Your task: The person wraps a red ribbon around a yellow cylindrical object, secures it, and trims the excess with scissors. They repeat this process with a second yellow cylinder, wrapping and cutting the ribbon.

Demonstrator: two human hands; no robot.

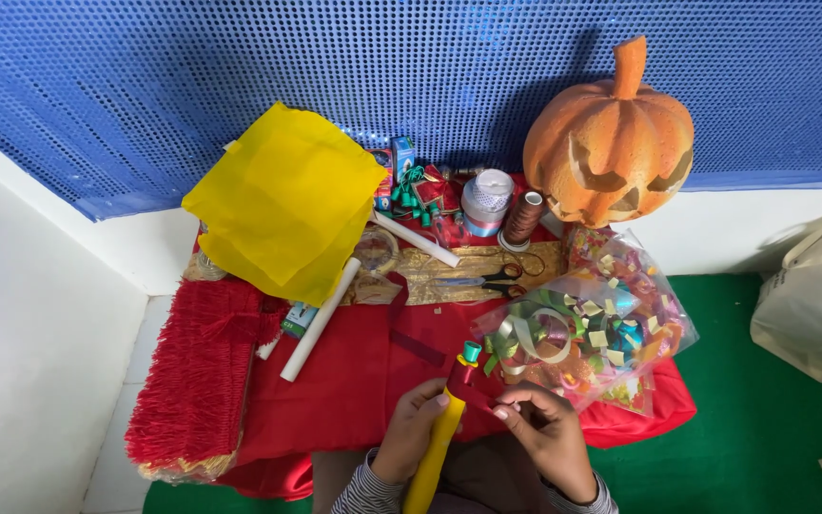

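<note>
My left hand (411,426) grips a long yellow stick-shaped object (435,457) with a red upper part and a green cap (470,353), held upright over the red cloth (354,381). My right hand (546,430) is beside it, fingertips pinched on a small dark red piece (479,398) near the stick's red part. Both hands are at the bottom centre, just in front of a clear plastic bag of shiny ribbons and confetti (587,333).
A carved orange pumpkin (611,133) stands at the back right. Yellow tissue paper (283,205), white rolled tubes (321,319), scissors (487,279), tape rolls (487,202), a thread spool (523,219) and a red fringed cloth (192,381) lie on the table. A cream bag (811,300) sits on the green floor.
</note>
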